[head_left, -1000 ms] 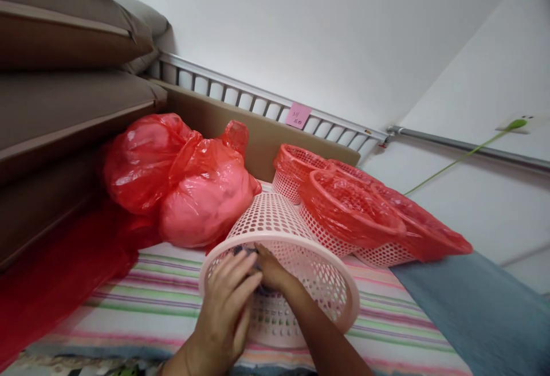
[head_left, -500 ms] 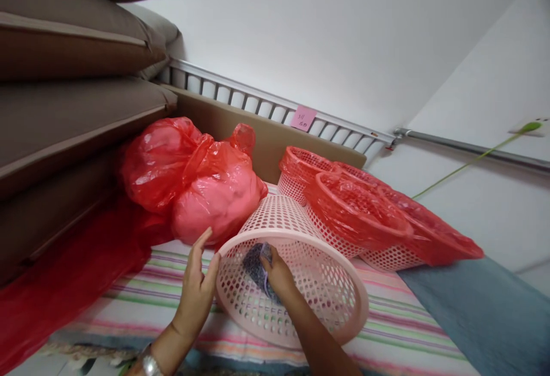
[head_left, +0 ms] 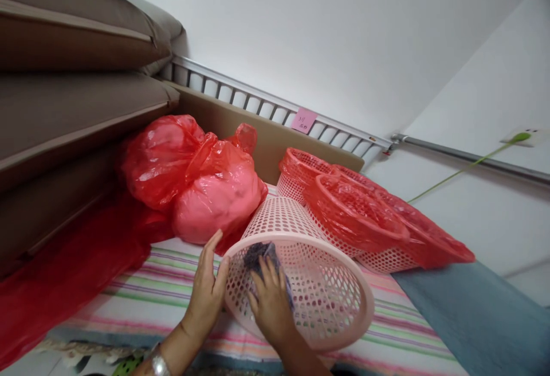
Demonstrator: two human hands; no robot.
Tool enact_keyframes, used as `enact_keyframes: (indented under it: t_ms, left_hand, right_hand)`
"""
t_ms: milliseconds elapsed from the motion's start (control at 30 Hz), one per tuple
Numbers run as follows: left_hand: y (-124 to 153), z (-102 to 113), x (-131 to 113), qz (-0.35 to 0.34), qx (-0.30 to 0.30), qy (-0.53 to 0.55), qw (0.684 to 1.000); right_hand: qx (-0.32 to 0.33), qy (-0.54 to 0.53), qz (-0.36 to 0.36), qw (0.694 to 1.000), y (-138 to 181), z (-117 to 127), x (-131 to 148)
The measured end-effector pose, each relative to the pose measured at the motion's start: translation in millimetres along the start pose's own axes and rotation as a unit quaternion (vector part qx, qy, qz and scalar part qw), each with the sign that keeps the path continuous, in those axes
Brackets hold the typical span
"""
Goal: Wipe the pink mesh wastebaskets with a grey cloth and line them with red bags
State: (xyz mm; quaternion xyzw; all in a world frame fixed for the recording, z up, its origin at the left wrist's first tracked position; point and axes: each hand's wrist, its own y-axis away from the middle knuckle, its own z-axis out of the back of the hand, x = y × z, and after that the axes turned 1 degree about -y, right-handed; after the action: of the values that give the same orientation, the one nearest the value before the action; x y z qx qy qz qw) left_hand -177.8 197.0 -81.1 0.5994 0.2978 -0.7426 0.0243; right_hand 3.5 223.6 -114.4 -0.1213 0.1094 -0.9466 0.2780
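A pale pink perforated plastic basket (head_left: 365, 301) lies on its side on the striped cloth, its wide mouth facing me. Inside it, my right hand (head_left: 271, 298) lies with fingers spread over a dark grey-blue cloth (head_left: 256, 253), pressing it against the basket's inner wall. Part of that cloth is hidden under the hand. My left hand (head_left: 207, 284) is at the left of the rim, fingers stretched out and thumb by the edge; whether it presses on the basket I cannot tell.
Stuffed red plastic bags (head_left: 215, 192) sit behind to the left, beside stacked brown cushions (head_left: 86, 112). Several pink baskets with red plastic liners (head_left: 356, 210) stand at right. A railing (head_left: 253, 104) with a pink note (head_left: 304, 120) runs along the wall. Striped fabric (head_left: 163, 284) covers the surface.
My right hand has gone from gripping the cloth's edge to lying spread over it. The basket and my left hand appear shifted slightly right.
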Motion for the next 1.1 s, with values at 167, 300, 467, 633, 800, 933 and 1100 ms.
enact_keyframes:
  t_ms: [167, 300, 467, 633, 800, 933, 1100]
  left_hand:
    - [3, -3, 3, 0.011, 0.009, 0.009, 1.0]
    - [6, -7, 5, 0.026, 0.025, 0.025, 0.999]
    - [5, -13, 10, 0.019, 0.05, 0.027, 0.998]
    - [4, -15, 16, 0.035, 0.066, 0.031, 0.997]
    - [6, -17, 17, 0.022, 0.073, 0.028, 0.997]
    - [4, -17, 16, 0.012, 0.068, 0.024, 0.997]
    - [1, -14, 19, 0.012, 0.065, 0.021, 0.998]
  right_hand:
    - [-0.076, -0.113, -0.06, 0.989, -21, -15, -48]
    - [-0.075, -0.24, -0.113, 0.961, -43, -11, -64]
    - [-0.084, -0.249, -0.186, 0.947, -62, -7, -81]
    - [-0.104, -0.187, -0.253, 0.943, -61, -7, -94]
    - [-0.122, -0.072, -0.192, 0.971, -51, 2, -74]
    - [-0.063, 0.029, -0.056, 0.996, -44, -1, -57]
    - [-0.007, 0.007, -0.054, 0.998, -31, -19, -60]
